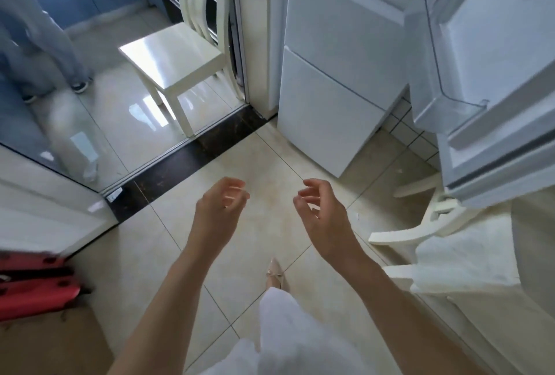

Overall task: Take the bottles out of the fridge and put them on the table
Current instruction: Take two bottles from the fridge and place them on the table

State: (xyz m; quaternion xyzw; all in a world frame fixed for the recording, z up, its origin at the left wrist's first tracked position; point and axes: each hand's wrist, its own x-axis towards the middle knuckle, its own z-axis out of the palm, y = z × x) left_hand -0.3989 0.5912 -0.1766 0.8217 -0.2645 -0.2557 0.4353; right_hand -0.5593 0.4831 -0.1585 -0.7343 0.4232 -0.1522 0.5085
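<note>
1. No bottles show anywhere in view; neither the fridge interior nor the desk is visible, so where they stand cannot be told.
2. The fridge (336,65) stands ahead, its open door (492,53) swung out at upper right with an empty-looking door shelf (450,104).
3. Left hand (219,212) and right hand (322,215) hover over the floor tiles (264,149), each grip loosely curled and holding nothing.
4. Risk, as I judge it: the chair (177,59) and the open door crowd the path, so a bottle carried past could knock them.

Bright daylight, glare bouncing off the glossy floor (135,116); edges bend wide-angle, and everything's slightly motion-blurred.
</note>
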